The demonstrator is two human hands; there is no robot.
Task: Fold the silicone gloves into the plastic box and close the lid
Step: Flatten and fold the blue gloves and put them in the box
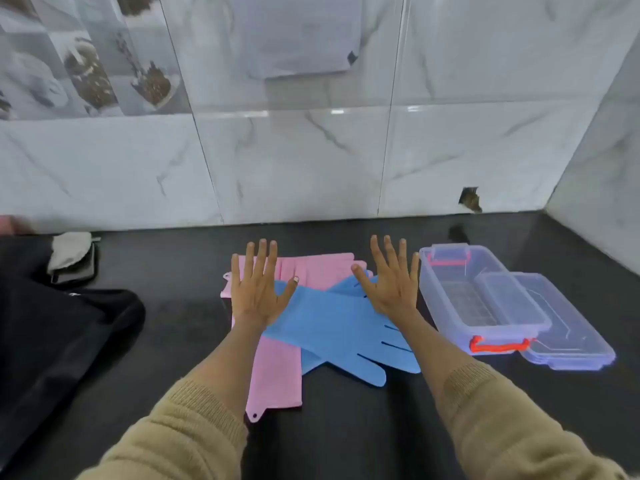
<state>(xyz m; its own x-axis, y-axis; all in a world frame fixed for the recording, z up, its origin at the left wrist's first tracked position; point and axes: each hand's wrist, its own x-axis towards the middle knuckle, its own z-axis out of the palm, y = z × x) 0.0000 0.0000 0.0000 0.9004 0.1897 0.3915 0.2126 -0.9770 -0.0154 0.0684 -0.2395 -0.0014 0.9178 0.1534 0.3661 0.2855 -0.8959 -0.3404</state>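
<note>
Head view, going left to right: a dark bag (65, 327) sits on the black counter (346, 427) with a grey cloth (69, 252) behind it. Then the left hand (258, 289), flat with fingers spread, over the pink gloves (277, 372), which run lengthwise away from the person. Blue gloves (332, 327) lie crossed on top, fingers pointing lower right. The right hand (391, 284) is spread flat too, holding nothing. Far right, the clear box (485, 299) sits open, long axis slanting toward the wall, lid (568, 337) leaning against it.
</note>
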